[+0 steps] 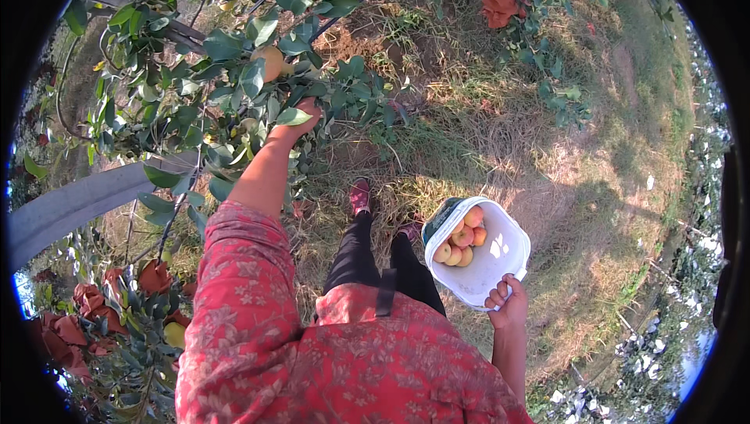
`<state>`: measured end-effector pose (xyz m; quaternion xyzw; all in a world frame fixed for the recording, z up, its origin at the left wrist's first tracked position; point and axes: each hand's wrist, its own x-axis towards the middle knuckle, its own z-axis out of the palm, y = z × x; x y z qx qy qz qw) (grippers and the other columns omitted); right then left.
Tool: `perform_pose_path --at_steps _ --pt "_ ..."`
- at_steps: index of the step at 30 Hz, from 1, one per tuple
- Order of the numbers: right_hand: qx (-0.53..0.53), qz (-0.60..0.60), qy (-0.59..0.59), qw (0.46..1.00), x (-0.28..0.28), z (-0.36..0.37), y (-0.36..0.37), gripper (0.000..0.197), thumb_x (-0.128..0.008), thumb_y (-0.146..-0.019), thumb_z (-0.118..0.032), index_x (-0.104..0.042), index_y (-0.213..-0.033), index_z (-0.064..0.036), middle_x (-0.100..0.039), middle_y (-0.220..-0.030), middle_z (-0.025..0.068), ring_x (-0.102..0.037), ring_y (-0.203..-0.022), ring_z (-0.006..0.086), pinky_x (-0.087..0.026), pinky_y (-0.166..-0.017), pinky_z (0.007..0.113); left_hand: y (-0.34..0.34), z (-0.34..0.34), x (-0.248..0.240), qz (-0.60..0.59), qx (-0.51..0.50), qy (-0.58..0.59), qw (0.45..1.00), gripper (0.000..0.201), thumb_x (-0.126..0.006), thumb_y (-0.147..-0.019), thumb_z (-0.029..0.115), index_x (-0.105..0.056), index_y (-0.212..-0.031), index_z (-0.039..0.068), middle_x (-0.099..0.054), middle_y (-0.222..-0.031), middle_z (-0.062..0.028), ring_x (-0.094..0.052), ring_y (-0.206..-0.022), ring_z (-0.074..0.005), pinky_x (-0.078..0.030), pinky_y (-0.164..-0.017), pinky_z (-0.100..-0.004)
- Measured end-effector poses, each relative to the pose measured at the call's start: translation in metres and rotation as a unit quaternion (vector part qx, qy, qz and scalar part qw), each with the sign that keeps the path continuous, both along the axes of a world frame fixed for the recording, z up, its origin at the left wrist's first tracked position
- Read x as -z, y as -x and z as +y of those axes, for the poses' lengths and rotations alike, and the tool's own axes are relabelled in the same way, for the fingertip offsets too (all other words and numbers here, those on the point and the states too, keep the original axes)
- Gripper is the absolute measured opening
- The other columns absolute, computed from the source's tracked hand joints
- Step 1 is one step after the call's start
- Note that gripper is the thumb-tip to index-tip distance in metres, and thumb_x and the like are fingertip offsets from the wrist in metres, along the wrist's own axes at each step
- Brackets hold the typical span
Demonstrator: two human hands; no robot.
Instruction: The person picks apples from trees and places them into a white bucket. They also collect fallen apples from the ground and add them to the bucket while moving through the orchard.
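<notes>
My left arm stretches up and forward into the leafy branches of an apple tree. Leaves cover most of the fingers of my left hand [309, 115], so what they touch does not show. Just beyond that hand, a yellowish-orange apple [269, 62] hangs among the leaves. Low on the right, my right hand [508, 302] is closed on the near edge of a white bucket [500, 251], apparently at its handle. The bucket tilts toward me, with several red-and-yellow apples [464, 236] gathered at its left side.
A thick grey branch or pole [101, 196] crosses at the left. Crumpled reddish-brown wrappings [98, 307] hang in foliage at lower left, another [500, 5] at the top right. Dry grass [547, 190] covers the ground around my feet. White scraps [644, 365] lie along the right edge.
</notes>
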<state>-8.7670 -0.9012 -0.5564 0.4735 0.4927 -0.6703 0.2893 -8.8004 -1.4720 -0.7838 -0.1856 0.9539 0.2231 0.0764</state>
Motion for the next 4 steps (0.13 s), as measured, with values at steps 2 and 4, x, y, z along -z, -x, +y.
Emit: perform_pose_path --at_steps 2,4 --pt "0.028 0.003 -0.002 1.000 0.004 0.005 -0.003 0.011 -0.060 -0.081 -0.016 -0.050 -0.087 -0.0156 -0.037 -0.056 -0.0043 -0.031 -0.044 0.0089 -0.027 -0.043 0.026 0.026 -0.028 -0.005 -0.122 -0.118 -0.112 0.979 0.050 -0.055 -0.088 0.027 -0.046 -0.134 0.009 -0.056 -0.124 -0.0225 -0.053 -0.116 -0.0317 -0.040 -0.096 -0.0403" --pt "0.045 0.005 0.011 0.999 0.008 0.007 -0.007 0.010 -0.059 -0.084 -0.018 -0.050 -0.085 -0.0148 -0.035 -0.055 -0.0046 -0.031 -0.043 0.0086 -0.026 -0.042 0.026 0.038 -0.028 -0.010 -0.089 -0.128 -0.182 0.971 0.051 -0.057 -0.087 0.026 -0.046 -0.134 0.009 -0.053 -0.127 -0.0221 -0.052 -0.117 -0.0314 -0.039 -0.098 -0.0399"
